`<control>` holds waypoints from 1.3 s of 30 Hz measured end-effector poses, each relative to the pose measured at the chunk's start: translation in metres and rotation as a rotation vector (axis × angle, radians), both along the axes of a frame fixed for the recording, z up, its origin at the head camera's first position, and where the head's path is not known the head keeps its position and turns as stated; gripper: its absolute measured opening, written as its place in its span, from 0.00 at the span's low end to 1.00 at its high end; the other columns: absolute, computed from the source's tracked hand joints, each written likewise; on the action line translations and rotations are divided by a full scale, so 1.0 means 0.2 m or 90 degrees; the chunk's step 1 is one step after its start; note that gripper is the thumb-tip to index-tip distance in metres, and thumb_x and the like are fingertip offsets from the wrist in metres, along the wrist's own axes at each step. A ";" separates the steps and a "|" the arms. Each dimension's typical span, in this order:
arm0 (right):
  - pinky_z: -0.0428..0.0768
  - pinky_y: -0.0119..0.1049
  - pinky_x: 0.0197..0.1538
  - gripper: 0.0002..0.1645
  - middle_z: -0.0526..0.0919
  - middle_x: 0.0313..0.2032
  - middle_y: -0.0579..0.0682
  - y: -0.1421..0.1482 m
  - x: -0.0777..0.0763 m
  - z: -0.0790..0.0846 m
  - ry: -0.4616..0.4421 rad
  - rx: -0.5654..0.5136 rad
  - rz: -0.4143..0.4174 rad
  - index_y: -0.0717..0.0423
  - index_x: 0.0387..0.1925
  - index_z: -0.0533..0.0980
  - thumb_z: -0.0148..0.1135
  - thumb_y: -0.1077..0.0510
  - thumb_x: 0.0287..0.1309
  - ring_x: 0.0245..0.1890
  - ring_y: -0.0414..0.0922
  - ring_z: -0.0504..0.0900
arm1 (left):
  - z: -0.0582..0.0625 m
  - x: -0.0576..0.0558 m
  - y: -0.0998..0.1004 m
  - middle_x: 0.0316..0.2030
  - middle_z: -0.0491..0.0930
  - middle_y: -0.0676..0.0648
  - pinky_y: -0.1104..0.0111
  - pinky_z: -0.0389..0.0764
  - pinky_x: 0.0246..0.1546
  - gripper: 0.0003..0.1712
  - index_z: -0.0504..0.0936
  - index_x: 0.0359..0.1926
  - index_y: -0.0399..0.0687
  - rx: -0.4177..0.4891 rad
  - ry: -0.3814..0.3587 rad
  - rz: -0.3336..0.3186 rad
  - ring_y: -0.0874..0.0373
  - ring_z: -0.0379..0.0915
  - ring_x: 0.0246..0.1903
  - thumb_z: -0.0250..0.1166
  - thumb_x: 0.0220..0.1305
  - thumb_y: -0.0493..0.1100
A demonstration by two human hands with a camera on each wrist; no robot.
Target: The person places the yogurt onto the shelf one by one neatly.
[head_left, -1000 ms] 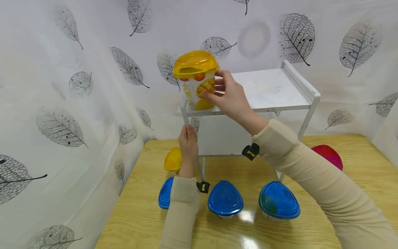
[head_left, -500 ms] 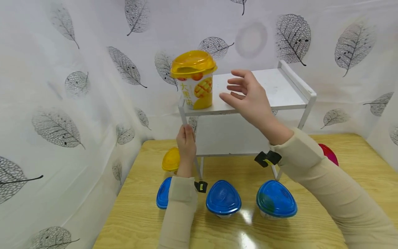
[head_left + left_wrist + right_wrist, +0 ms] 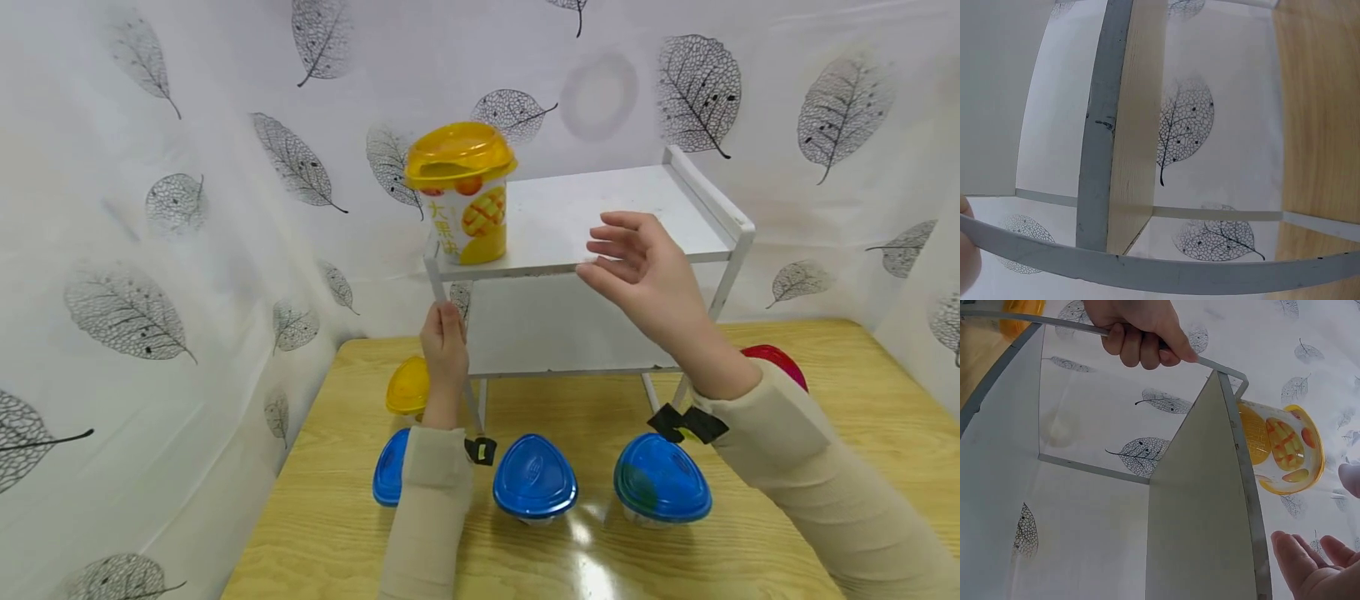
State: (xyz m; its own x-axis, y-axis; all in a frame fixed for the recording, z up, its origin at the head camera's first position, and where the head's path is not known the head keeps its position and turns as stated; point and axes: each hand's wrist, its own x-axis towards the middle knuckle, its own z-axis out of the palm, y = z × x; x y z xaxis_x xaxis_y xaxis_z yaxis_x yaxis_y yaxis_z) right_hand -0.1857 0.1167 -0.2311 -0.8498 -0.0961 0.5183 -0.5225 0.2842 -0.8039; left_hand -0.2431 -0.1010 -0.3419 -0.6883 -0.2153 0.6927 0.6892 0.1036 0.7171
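Note:
A white cup (image 3: 468, 200) with a yellow lid and printed mango fruit stands upright at the left end of the white rack's top shelf (image 3: 600, 208). In the head view my left hand (image 3: 446, 354) grips the rack's front left post below that shelf; the right wrist view shows its fingers (image 3: 1141, 347) curled round the post. My right hand (image 3: 645, 271) hangs in the air just in front of the top shelf, right of the cup. Its fingers are relaxed and apart, with nothing between them.
Two blue-lidded tubs, one at the middle (image 3: 536, 477) and one at the right (image 3: 662, 477), stand before the rack on the wooden table (image 3: 315, 508). Another blue lid (image 3: 390, 471) and a yellow lid (image 3: 408, 385) show by my left arm. Behind my right forearm is a red lid (image 3: 776, 364).
My right hand has let go of the cup and moved right and down, away from it. The cup stays on the top shelf. My left hand keeps its grip on the post.

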 end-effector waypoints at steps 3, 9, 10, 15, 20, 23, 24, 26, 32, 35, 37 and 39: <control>0.71 0.29 0.47 0.31 0.70 0.51 0.60 0.03 0.03 -0.03 0.004 0.003 -0.001 0.64 0.56 0.59 0.60 0.64 0.52 0.50 0.48 0.72 | -0.02 -0.02 0.00 0.12 0.56 0.54 0.74 0.51 0.10 0.33 0.60 0.21 0.34 -0.003 0.003 0.006 0.66 0.49 0.11 0.41 0.61 0.63; 0.71 0.27 0.46 0.31 0.70 0.50 0.58 0.08 0.07 -0.09 0.011 0.019 -0.008 0.63 0.57 0.59 0.60 0.65 0.52 0.50 0.48 0.72 | -0.01 -0.01 0.00 0.12 0.56 0.56 0.75 0.51 0.10 0.34 0.59 0.21 0.32 0.001 0.011 0.009 0.66 0.49 0.11 0.41 0.61 0.62; 0.71 0.26 0.45 0.31 0.70 0.50 0.58 0.09 0.08 -0.10 0.011 0.022 -0.009 0.63 0.57 0.59 0.60 0.65 0.52 0.50 0.47 0.72 | -0.01 -0.01 0.00 0.12 0.56 0.56 0.75 0.51 0.10 0.34 0.59 0.21 0.32 0.002 0.014 0.009 0.67 0.49 0.11 0.42 0.61 0.62; 0.70 0.24 0.45 0.29 0.70 0.49 0.58 0.13 0.10 -0.16 0.028 0.031 -0.012 0.65 0.55 0.60 0.59 0.67 0.52 0.49 0.44 0.72 | -0.01 0.00 0.00 0.11 0.56 0.57 0.75 0.51 0.10 0.33 0.60 0.21 0.32 0.001 0.020 0.018 0.67 0.49 0.11 0.41 0.61 0.62; 0.70 0.24 0.45 0.29 0.70 0.49 0.59 0.16 0.11 -0.24 0.022 0.048 -0.017 0.67 0.55 0.60 0.60 0.67 0.51 0.49 0.44 0.72 | -0.01 0.00 0.01 0.11 0.56 0.58 0.75 0.50 0.09 0.34 0.60 0.21 0.33 0.001 0.017 0.029 0.67 0.49 0.10 0.41 0.60 0.63; 0.70 0.23 0.45 0.30 0.70 0.50 0.59 0.17 0.11 -0.29 -0.001 0.063 -0.022 0.66 0.55 0.60 0.60 0.65 0.52 0.49 0.48 0.72 | -0.01 -0.01 0.01 0.11 0.56 0.58 0.75 0.50 0.09 0.35 0.60 0.21 0.32 0.000 0.021 0.026 0.67 0.49 0.10 0.42 0.60 0.64; 0.70 0.23 0.45 0.30 0.70 0.50 0.59 0.18 0.11 -0.31 -0.007 0.065 -0.022 0.66 0.55 0.60 0.60 0.65 0.52 0.49 0.49 0.71 | -0.01 -0.01 0.00 0.11 0.56 0.58 0.75 0.50 0.09 0.35 0.60 0.21 0.32 0.001 0.022 0.024 0.67 0.48 0.10 0.42 0.60 0.64; 0.70 0.23 0.44 0.30 0.70 0.50 0.60 0.20 0.11 -0.34 -0.020 0.067 -0.020 0.66 0.55 0.60 0.60 0.64 0.52 0.49 0.50 0.71 | -0.01 -0.01 0.00 0.10 0.56 0.58 0.75 0.50 0.09 0.35 0.60 0.21 0.32 0.000 0.027 0.020 0.67 0.48 0.10 0.42 0.61 0.63; 0.69 0.21 0.44 0.29 0.70 0.50 0.62 0.25 0.13 -0.43 -0.042 0.080 -0.025 0.68 0.54 0.60 0.60 0.64 0.53 0.49 0.51 0.72 | -0.02 -0.01 0.00 0.10 0.56 0.58 0.75 0.50 0.08 0.35 0.60 0.22 0.31 0.008 0.030 0.007 0.67 0.49 0.10 0.42 0.61 0.63; 0.69 0.20 0.43 0.28 0.70 0.50 0.63 0.28 0.13 -0.47 -0.050 0.083 -0.032 0.69 0.54 0.60 0.60 0.63 0.53 0.48 0.48 0.72 | -0.02 -0.01 0.00 0.11 0.56 0.58 0.75 0.50 0.09 0.34 0.60 0.22 0.32 0.007 0.028 0.004 0.67 0.49 0.10 0.42 0.61 0.62; 0.69 0.20 0.43 0.28 0.70 0.50 0.63 0.29 0.13 -0.49 -0.056 0.081 -0.034 0.68 0.54 0.60 0.60 0.63 0.53 0.48 0.47 0.72 | -0.02 -0.02 0.00 0.11 0.56 0.58 0.75 0.50 0.09 0.33 0.60 0.21 0.33 0.004 0.024 0.007 0.67 0.49 0.10 0.42 0.61 0.62; 0.69 0.20 0.43 0.28 0.70 0.50 0.64 0.30 0.14 -0.51 -0.067 0.081 -0.036 0.68 0.54 0.60 0.60 0.62 0.53 0.48 0.47 0.72 | -0.03 -0.02 0.00 0.11 0.57 0.58 0.75 0.50 0.09 0.33 0.60 0.22 0.33 0.005 0.020 0.007 0.67 0.49 0.10 0.43 0.61 0.62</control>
